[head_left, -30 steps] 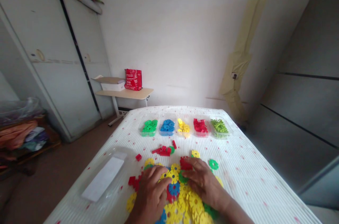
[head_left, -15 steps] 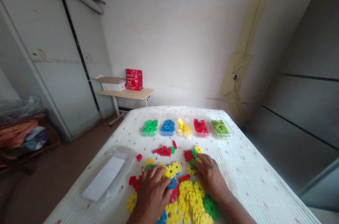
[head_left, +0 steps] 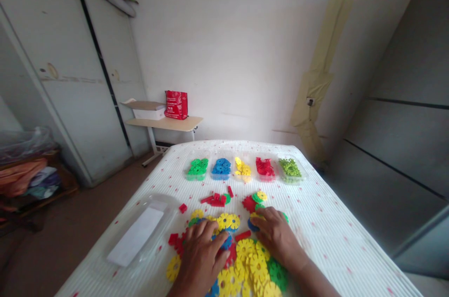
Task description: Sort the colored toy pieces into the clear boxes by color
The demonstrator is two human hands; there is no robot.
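A heap of flat plastic gear-shaped pieces (head_left: 245, 264), mostly yellow with some blue, red and green, lies on the white striped cloth at the near edge. My left hand (head_left: 201, 257) lies flat on the left side of the heap, fingers spread over blue and yellow pieces. My right hand (head_left: 277, 236) rests palm down on the right side, fingertips on a blue piece (head_left: 253, 224) near a red piece (head_left: 249, 203) and a green-and-yellow pair (head_left: 259, 196).
Five clear trays stand in a row farther back, holding green (head_left: 197, 169), blue (head_left: 221, 168), yellow (head_left: 243, 169), red (head_left: 265, 167) and lime (head_left: 290, 167) pieces. Small red bricks (head_left: 217, 200) lie mid-table. A clear lid (head_left: 140, 234) lies left. A side table (head_left: 164, 124) stands beyond.
My right hand slid forward and to the right, pushing red, green and yellow pieces outward, then drew back a little. My left hand stayed on the heap, shifting slightly.
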